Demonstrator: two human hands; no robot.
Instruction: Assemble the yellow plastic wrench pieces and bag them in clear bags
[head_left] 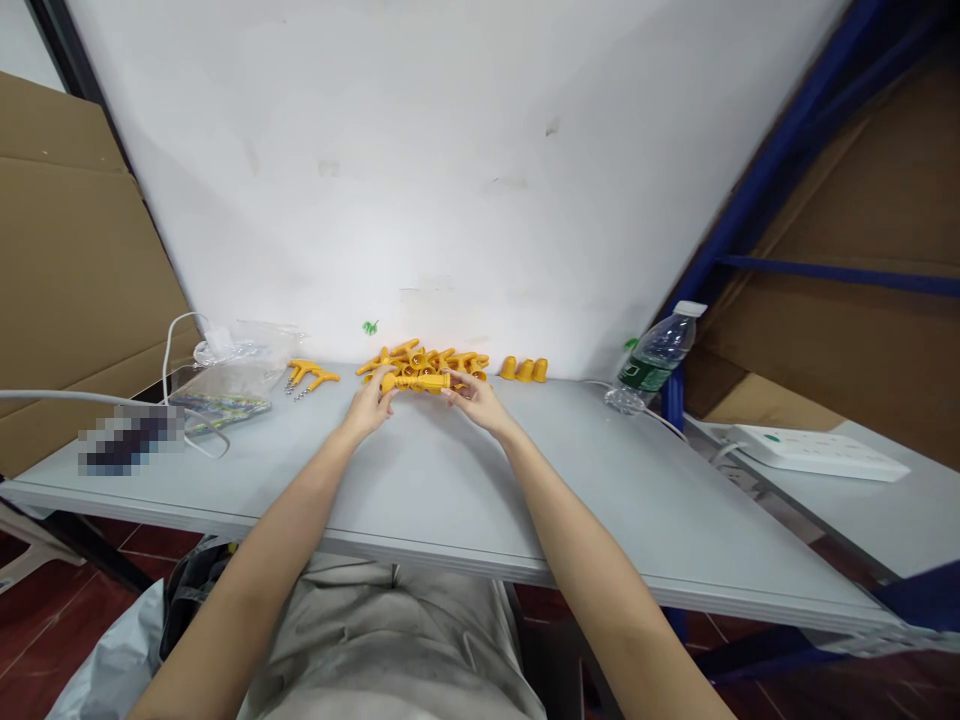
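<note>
My left hand point(367, 402) and my right hand point(478, 400) are held out over the far side of the table, in front of a pile of yellow parts point(416, 360). Between them lies a yellow ridged rod point(420, 382) with a rounded left end, held level. The left fingers close around that rounded end, while the right fingertips pinch the other end. Yellow T-shaped corkscrews point(319, 377) with metal spirals lie to the left of the pile. Three yellow cup-shaped caps point(525, 369) stand in a row to its right.
Clear plastic bags point(232, 375) and a white cable point(166, 350) lie at the left of the grey table point(442, 490). A water bottle point(656, 358) leans near the blue frame point(709, 260) at right. Beyond it is a white power strip point(817, 453). A white wall rises behind.
</note>
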